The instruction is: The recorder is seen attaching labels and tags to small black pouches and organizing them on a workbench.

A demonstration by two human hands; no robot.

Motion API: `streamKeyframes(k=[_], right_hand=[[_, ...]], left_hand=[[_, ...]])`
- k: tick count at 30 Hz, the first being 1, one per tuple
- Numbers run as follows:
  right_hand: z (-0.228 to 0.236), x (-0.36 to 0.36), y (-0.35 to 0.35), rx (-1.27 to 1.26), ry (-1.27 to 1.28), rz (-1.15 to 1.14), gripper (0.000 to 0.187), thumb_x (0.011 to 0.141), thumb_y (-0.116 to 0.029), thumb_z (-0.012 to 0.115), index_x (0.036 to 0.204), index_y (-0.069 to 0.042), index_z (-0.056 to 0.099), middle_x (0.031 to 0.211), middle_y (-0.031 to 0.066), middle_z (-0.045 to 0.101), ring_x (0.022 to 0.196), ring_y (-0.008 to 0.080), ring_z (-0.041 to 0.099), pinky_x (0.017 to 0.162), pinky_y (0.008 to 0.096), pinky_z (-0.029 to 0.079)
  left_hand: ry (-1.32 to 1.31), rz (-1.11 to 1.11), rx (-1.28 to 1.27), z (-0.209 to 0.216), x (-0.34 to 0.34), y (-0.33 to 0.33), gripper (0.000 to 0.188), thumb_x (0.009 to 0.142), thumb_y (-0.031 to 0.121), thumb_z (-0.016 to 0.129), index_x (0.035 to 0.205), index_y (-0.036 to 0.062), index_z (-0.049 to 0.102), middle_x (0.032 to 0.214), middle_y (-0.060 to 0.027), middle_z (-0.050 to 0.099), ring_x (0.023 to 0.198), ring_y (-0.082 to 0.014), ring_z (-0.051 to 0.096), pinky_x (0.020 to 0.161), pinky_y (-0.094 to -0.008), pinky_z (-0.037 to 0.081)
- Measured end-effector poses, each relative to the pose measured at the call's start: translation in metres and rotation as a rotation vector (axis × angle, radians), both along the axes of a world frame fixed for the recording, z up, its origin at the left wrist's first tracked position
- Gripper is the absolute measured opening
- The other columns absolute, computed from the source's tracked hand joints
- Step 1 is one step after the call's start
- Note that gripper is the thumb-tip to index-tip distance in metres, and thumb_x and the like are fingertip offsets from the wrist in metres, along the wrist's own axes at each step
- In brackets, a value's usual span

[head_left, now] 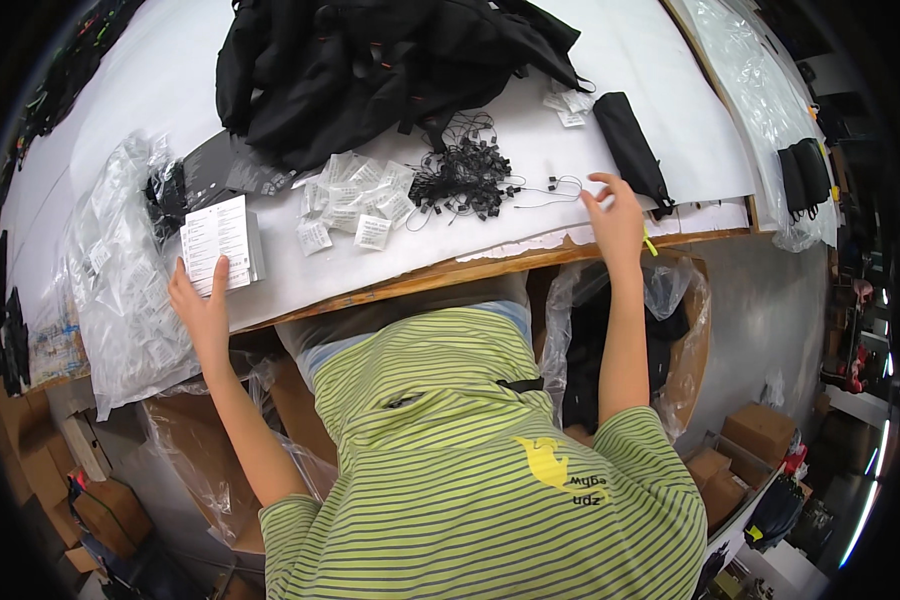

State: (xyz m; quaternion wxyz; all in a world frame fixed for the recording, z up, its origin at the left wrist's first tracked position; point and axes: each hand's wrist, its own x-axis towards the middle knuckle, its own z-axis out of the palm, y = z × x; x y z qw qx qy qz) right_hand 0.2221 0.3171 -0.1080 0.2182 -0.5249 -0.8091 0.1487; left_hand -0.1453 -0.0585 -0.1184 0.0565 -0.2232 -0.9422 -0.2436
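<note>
My left hand (pixel 203 306) grips a stack of white printed cards (pixel 216 238) at the table's left front, its thumb on the top card and its fingers along the side. With thumb and forefinger, my right hand (pixel 618 218) pinches the end of a thin black tag string (pixel 545 186) that stretches toward a tangled pile of black tag strings (pixel 462 178). Just left of that pile lie several small white printed labels (pixel 352 195). A rolled black pouch (pixel 630 148) rests beyond my right hand.
Black fabric garments or bags (pixel 370 75) lie heaped at the back. Clear plastic bags (pixel 130 270) sit at the left. Dark grey cards (pixel 220 172) lie behind the white stack. Below the wooden table edge (pixel 420 278) stands a plastic-lined carton (pixel 692 350).
</note>
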Motion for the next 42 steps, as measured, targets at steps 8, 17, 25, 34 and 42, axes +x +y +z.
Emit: streamKeyframes(k=[8, 17, 25, 34, 42], right_hand=[[0.009, -0.013, 0.042, 0.423, -0.083, 0.168, 0.031, 0.074, -0.021, 0.071, 0.104, -0.017, 0.061, 0.103, 0.0077, 0.055, 0.1, 0.0266, 0.051, 0.083, 0.0415, 0.041], [0.029, 0.03, 0.079, -0.635, 0.299, 0.046, 0.052, 0.085, -0.036, 0.063, 0.129, -0.008, 0.052, 0.113, 0.0109, 0.06, 0.105, 0.0183, 0.056, 0.091, 0.0293, 0.042], [0.047, -0.018, -0.04, -1.621, 0.21, 0.858, 0.048, 0.091, -0.031, 0.057, 0.119, 0.008, 0.056, 0.116, 0.0111, 0.061, 0.105, 0.0151, 0.056, 0.091, 0.0266, 0.044], [0.057, -0.043, -0.092, -1.324, 0.689, 0.743, 0.038, 0.086, -0.022, 0.062, 0.118, -0.002, 0.057, 0.112, 0.0079, 0.055, 0.103, 0.0113, 0.054, 0.085, 0.0257, 0.046], [0.056, -0.053, -0.107, -0.776, 0.507, 0.755, 0.034, 0.079, 0.0, 0.065, 0.112, -0.001, 0.059, 0.111, 0.0051, 0.055, 0.098, 0.0112, 0.055, 0.08, 0.0226, 0.046]], left_hand=[[-0.082, -0.045, 0.038, 0.006, 0.001, 0.0, 0.077, 0.083, 0.049, 0.063, 0.136, -0.0013, 0.038, 0.134, -0.025, 0.037, 0.123, -0.0386, 0.035, 0.104, -0.0477, 0.026], [0.08, -0.087, 0.37, 0.054, 0.062, 0.033, 0.065, 0.084, 0.032, 0.068, 0.136, 0.0054, 0.04, 0.14, -0.0173, 0.033, 0.125, -0.0305, 0.038, 0.102, -0.0413, 0.032], [-0.753, -1.007, 0.646, 0.092, 0.134, 0.111, 0.061, 0.075, 0.018, 0.074, 0.13, 0.0065, 0.049, 0.133, -0.0107, 0.048, 0.113, -0.0238, 0.051, 0.095, -0.0345, 0.04], [-1.045, -0.562, 0.597, 0.066, 0.141, 0.089, 0.02, 0.087, 0.012, 0.063, 0.104, 0.0023, 0.065, 0.098, -0.0035, 0.065, 0.09, -0.0102, 0.057, 0.084, -0.0228, 0.044], [-1.048, -0.571, 0.644, 0.06, 0.139, 0.077, 0.047, 0.077, 0.012, 0.072, 0.121, 0.0042, 0.055, 0.113, -0.0045, 0.057, 0.102, -0.0124, 0.054, 0.09, -0.0249, 0.042]])
